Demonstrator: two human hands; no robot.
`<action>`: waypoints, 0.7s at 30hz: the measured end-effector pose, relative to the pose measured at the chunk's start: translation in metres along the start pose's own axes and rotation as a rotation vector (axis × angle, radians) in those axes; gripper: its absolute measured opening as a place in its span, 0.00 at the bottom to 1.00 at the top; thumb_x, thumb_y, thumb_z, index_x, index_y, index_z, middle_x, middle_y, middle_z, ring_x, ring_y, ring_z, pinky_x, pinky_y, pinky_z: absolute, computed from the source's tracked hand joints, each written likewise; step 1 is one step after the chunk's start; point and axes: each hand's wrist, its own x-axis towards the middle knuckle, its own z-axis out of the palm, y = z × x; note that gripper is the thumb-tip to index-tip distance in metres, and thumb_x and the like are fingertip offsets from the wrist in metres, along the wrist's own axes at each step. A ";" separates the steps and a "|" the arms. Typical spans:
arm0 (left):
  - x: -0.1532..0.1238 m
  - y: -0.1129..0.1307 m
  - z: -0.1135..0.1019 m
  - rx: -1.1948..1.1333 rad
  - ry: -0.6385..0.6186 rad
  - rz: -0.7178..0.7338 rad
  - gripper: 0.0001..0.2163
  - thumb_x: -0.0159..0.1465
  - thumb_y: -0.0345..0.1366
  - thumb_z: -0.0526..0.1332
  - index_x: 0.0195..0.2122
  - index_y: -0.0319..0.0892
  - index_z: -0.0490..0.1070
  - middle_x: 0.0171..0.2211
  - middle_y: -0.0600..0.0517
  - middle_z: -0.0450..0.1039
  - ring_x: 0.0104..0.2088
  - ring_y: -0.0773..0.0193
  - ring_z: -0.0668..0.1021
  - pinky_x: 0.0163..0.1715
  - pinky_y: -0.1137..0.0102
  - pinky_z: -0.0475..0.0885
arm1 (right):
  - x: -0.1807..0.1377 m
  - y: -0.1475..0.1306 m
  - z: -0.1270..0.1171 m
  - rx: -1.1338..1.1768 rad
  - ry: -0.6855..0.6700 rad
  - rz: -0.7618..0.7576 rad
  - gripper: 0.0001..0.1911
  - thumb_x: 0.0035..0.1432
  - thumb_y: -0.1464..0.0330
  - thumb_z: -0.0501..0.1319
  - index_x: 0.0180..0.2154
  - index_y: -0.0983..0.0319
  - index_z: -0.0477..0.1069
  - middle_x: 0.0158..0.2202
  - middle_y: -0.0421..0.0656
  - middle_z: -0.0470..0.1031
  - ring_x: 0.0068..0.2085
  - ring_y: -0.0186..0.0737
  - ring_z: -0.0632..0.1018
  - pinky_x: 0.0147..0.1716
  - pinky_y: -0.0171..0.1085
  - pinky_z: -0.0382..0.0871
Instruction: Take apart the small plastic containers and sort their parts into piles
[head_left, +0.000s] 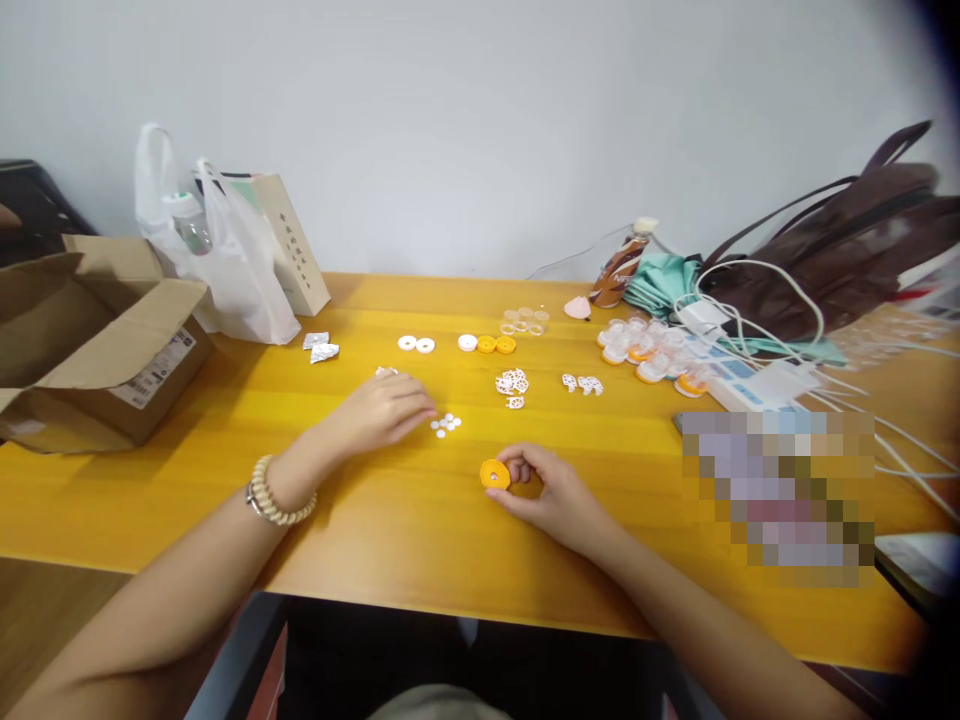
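My right hand (551, 492) pinches an orange round disc (489, 468) between thumb and forefinger, just above the table. A small pale spot shows at the disc's middle. My left hand (384, 408) is over the table to the left, palm down. Its fingers are loosely bent and point right, and the thumb is hidden. By its fingertips lie several tiny white discs (448, 422). Small white pieces (386, 371) show partly behind its knuckles. Farther right are a heap of white openwork pieces (512, 381) and a smaller white group (583, 384).
White rings (416, 344) and orange rings (496, 345) line up behind, near clear round covers (523, 321). Foil packets (321, 347), a cardboard box (150, 370) and a plastic bag (240, 270) stand left. Clear-and-orange cases (651, 352), cables, a bottle (624, 265) and a bag (832, 260) crowd the right.
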 end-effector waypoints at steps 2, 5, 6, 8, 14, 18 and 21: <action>0.009 0.024 0.002 -0.053 0.067 0.111 0.09 0.66 0.34 0.54 0.45 0.39 0.69 0.38 0.48 0.75 0.37 0.65 0.74 0.35 0.70 0.66 | 0.000 0.000 0.000 0.051 0.018 -0.001 0.09 0.50 0.67 0.62 0.35 0.60 0.66 0.28 0.39 0.68 0.29 0.34 0.69 0.30 0.35 0.66; 0.022 0.057 0.004 -0.044 0.042 0.294 0.10 0.67 0.30 0.52 0.47 0.39 0.67 0.41 0.48 0.74 0.36 0.67 0.74 0.35 0.70 0.67 | -0.002 -0.001 0.000 0.092 0.075 -0.037 0.09 0.48 0.69 0.61 0.35 0.60 0.65 0.27 0.39 0.68 0.29 0.34 0.69 0.29 0.34 0.67; 0.025 0.065 0.005 -0.038 0.039 0.329 0.09 0.67 0.28 0.51 0.45 0.39 0.68 0.40 0.48 0.74 0.35 0.67 0.74 0.34 0.70 0.67 | -0.002 -0.002 -0.001 0.097 0.087 -0.050 0.09 0.48 0.70 0.61 0.35 0.60 0.65 0.27 0.39 0.68 0.29 0.34 0.70 0.29 0.34 0.67; 0.028 0.073 0.005 -0.041 0.045 0.351 0.08 0.66 0.27 0.51 0.40 0.38 0.70 0.37 0.48 0.75 0.33 0.67 0.74 0.33 0.70 0.68 | -0.003 -0.003 -0.002 0.118 0.092 -0.067 0.09 0.48 0.70 0.61 0.35 0.60 0.66 0.28 0.39 0.69 0.30 0.35 0.71 0.30 0.35 0.68; 0.017 0.024 -0.003 -0.123 0.085 0.121 0.09 0.67 0.29 0.51 0.41 0.39 0.69 0.38 0.47 0.74 0.37 0.65 0.74 0.37 0.70 0.69 | -0.001 0.000 -0.005 0.203 0.126 0.003 0.21 0.51 0.63 0.63 0.47 0.59 0.63 0.30 0.40 0.71 0.29 0.35 0.71 0.31 0.36 0.68; 0.004 -0.058 -0.010 -0.070 -0.037 -0.385 0.09 0.63 0.35 0.54 0.33 0.40 0.72 0.34 0.48 0.74 0.32 0.64 0.75 0.33 0.71 0.68 | 0.000 -0.001 -0.006 0.201 0.165 0.033 0.13 0.56 0.64 0.58 0.43 0.59 0.65 0.28 0.40 0.70 0.28 0.34 0.72 0.30 0.35 0.69; -0.003 -0.106 -0.004 -0.009 -0.098 -0.569 0.09 0.59 0.34 0.55 0.28 0.40 0.73 0.32 0.47 0.74 0.32 0.61 0.75 0.31 0.71 0.66 | 0.001 -0.001 -0.006 0.192 0.180 0.037 0.11 0.57 0.64 0.57 0.42 0.60 0.66 0.27 0.40 0.70 0.28 0.34 0.72 0.29 0.35 0.70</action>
